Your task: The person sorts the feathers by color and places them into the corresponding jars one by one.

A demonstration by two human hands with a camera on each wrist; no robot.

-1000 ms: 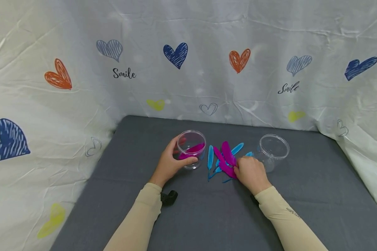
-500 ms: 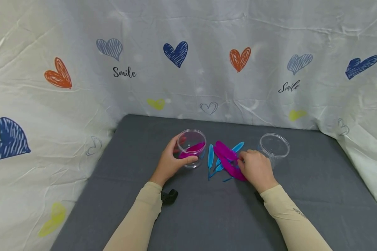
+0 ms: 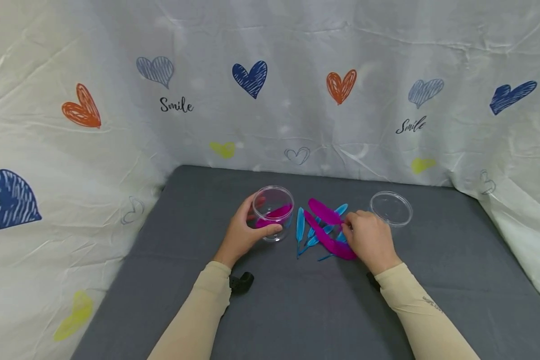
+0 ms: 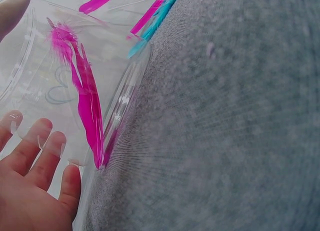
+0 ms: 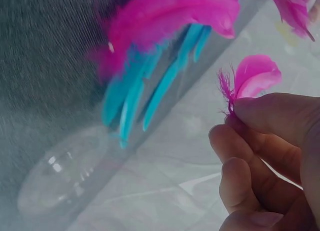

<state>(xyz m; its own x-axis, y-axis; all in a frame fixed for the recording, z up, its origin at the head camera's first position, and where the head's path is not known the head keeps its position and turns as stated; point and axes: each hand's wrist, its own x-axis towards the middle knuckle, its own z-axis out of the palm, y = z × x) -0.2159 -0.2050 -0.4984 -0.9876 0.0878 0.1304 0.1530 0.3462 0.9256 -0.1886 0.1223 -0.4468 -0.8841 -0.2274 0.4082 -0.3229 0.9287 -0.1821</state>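
My left hand (image 3: 245, 231) grips a clear plastic cup (image 3: 274, 196) from its left side, thumb in front and fingers behind. Magenta feathers (image 4: 89, 111) lean inside that cup in the left wrist view. Between thumb and index finger, my right hand (image 3: 370, 241) pinches a magenta feather (image 5: 257, 77) by its narrow base. In the head view this pinched feather (image 3: 323, 211) points up and left. Below it, another magenta feather (image 3: 328, 242) lies across several blue feathers (image 3: 300, 224) on the table, some partly covered by it.
A second clear cup (image 3: 393, 225) stands behind the right hand, which hides its lower part. Grey cloth (image 3: 292, 310) covers the table. A white curtain (image 3: 297, 115) printed with hearts hangs at the back and left.
The right hand has moved slightly right and now pinches one magenta feather, drawn apart from the other magenta one. The left hand and its cup stay in place.
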